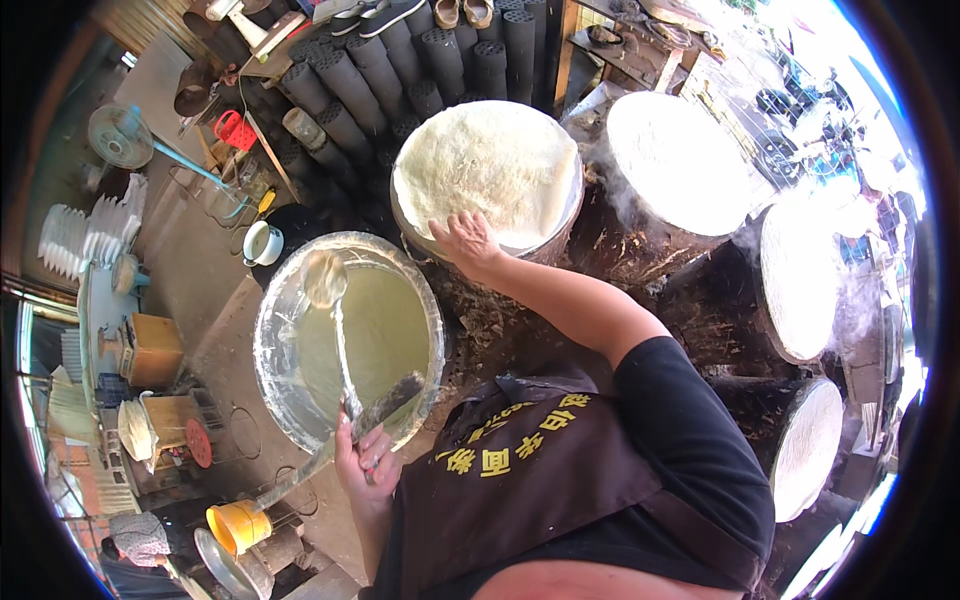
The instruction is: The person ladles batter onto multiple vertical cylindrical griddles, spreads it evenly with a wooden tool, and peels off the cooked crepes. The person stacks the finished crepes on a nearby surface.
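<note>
My left hand grips the long handle of a ladle together with a flat thin stick; the ladle's bowl rests over a wide metal basin full of pale batter. My right hand reaches forward and touches the near edge of a thin white cooked sheet lying on a round steaming griddle. Its fingers are spread on the sheet's rim.
Further steaming round griddles curve to the right over a dark stove. Dark cylindrical briquettes are stacked behind. A white mug, an orange bucket, stacked white plates and a fan stand left.
</note>
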Action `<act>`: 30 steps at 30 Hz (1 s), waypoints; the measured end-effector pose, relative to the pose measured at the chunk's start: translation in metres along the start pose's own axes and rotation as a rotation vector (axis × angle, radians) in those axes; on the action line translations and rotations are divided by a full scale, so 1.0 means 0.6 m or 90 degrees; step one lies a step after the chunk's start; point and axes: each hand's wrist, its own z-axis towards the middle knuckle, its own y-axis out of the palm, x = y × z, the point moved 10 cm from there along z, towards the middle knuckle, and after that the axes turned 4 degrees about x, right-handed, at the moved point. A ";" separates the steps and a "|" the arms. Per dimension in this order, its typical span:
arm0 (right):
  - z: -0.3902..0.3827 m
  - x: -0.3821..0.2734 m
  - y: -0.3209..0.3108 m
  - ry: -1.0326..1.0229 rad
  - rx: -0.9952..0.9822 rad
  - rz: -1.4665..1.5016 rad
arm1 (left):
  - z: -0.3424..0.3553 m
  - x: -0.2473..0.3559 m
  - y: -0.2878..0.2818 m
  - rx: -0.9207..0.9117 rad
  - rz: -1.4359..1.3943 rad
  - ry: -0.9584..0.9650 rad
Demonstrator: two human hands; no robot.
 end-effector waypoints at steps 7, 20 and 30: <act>0.051 0.129 -0.205 0.131 0.217 0.244 | -0.039 -0.002 -0.016 0.068 -0.073 0.110; -0.129 0.372 -0.554 0.191 0.600 0.226 | -0.013 -0.025 0.023 0.026 -0.057 0.054; -0.477 0.167 -0.521 0.341 0.502 0.242 | 0.057 0.026 0.019 -0.149 0.020 -0.195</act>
